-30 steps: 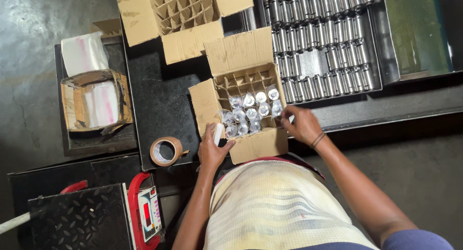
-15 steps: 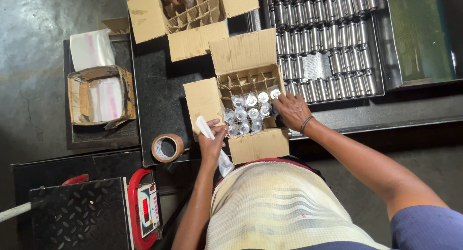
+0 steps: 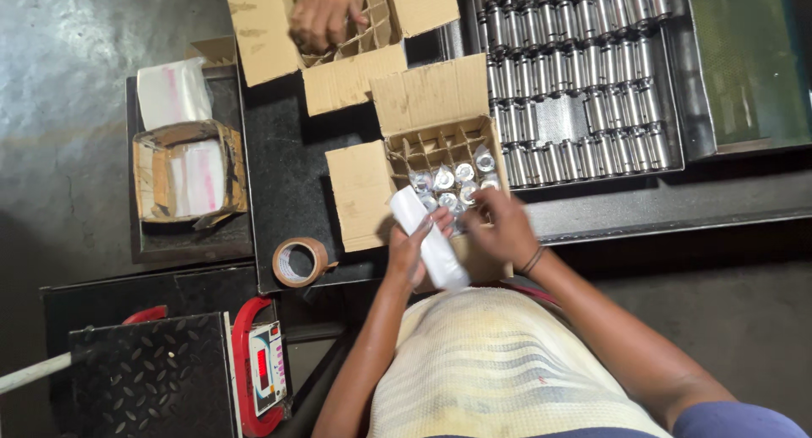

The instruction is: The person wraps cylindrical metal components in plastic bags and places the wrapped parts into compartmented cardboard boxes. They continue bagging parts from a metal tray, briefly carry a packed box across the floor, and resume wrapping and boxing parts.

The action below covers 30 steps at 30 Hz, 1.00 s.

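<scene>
Hands of a seated person meet just above a pale knitted shirt (image 3: 499,362), at the near edge of a black worktable (image 3: 288,176). Left hand (image 3: 412,250) closes its fingers around a white plastic-wrapped cylinder (image 3: 429,238), which lies slanted across the palm with one end pointing up toward the box and the other down toward the lap. Right hand (image 3: 499,227), with a dark band at the wrist, curls loosely with its fingertips at the upper end of that cylinder and over the box's near rim; whether it pinches the wrap cannot be told. The cylinder looks stiff and probably weighty for its size, and its slick film could slide, so a full wrap around the middle seems the safest hold. Just beyond sits an open cardboard box (image 3: 359,193) with a card grid, its nearer cells filled with shiny wrapped parts (image 3: 448,180). A roll of brown tape (image 3: 298,261) lies to the left, a red scale (image 3: 262,366) below it. Farther off, rows of metal cylinders (image 3: 575,74) fill a tray, and another person's hand (image 3: 320,15) reaches into a second gridded box (image 3: 262,32).
</scene>
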### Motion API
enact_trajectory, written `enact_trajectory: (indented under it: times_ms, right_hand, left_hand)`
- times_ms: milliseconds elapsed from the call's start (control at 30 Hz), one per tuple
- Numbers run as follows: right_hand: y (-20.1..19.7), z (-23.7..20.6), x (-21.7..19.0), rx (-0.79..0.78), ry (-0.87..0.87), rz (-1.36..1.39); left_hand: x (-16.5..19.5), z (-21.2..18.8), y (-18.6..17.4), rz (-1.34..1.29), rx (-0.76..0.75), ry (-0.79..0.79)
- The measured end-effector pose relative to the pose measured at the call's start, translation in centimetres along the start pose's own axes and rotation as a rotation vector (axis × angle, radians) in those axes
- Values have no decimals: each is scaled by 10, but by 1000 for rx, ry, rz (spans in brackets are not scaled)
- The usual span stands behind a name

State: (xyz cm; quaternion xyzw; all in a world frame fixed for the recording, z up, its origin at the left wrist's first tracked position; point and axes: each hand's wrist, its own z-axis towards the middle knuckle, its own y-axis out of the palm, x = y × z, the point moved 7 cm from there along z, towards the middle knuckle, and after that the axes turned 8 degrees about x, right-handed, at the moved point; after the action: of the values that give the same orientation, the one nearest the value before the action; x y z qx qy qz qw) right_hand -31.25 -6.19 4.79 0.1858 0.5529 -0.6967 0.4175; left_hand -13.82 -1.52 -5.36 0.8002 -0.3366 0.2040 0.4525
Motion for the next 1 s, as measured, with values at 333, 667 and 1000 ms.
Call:
enact_trajectory:
  times_ms: [333,667,1000]
  right_hand:
    - [-47,22,40,-429,244,-322]
    - [-62,42,107,-189,664,-155]
    - [-45,118,221,-60,761,-283]
  left_hand:
    - [-7,26,34,563,8,8]
    - [82,-31,112,1311,157,610]
    - [93,-59,119,1203,183,519]
